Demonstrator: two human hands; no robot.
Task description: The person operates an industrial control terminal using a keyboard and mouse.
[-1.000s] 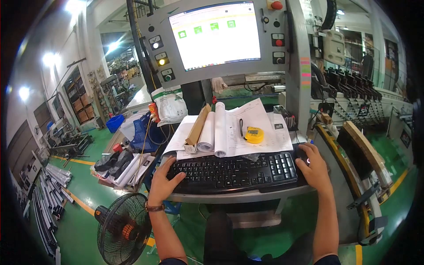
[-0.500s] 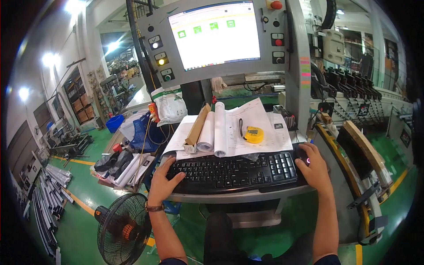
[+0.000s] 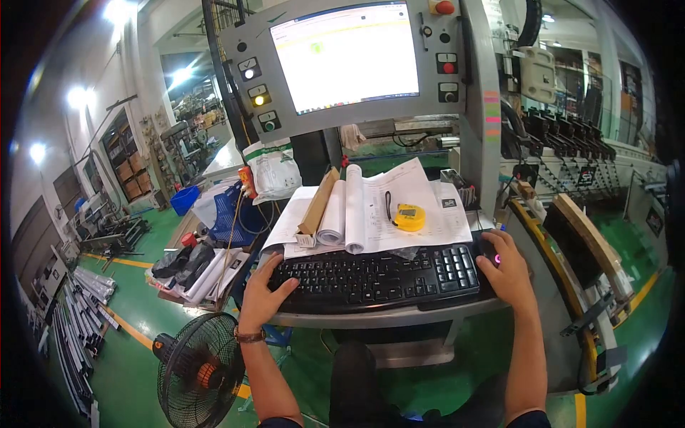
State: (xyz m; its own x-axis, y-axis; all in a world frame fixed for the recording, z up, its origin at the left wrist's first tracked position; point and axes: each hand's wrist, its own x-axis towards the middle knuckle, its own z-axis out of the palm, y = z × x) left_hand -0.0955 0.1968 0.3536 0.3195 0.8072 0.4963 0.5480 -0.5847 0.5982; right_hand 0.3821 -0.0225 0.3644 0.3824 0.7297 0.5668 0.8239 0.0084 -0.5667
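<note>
The person's right hand (image 3: 508, 272) lies curled over a black computer mouse (image 3: 489, 253) at the right end of the grey surface (image 3: 385, 314), fingers draped on it and a small pink light showing between them; most of the mouse is hidden beneath the palm. The left hand (image 3: 262, 299) rests flat and loosely open, gripping nothing, with its fingertips on the near left corner of a black keyboard (image 3: 374, 277), a watch on the wrist. The keyboard is wide and dark with pale lettering and a number pad at its right end, just beside the mouse. Beyond it lie white drawings and rolled papers (image 3: 371, 207) with a yellow tape measure (image 3: 410, 217) on top. Above, a monitor (image 3: 345, 55) glows mostly white in a grey control panel with buttons. A black fan (image 3: 200, 371) stands on the green floor at near left.
</note>
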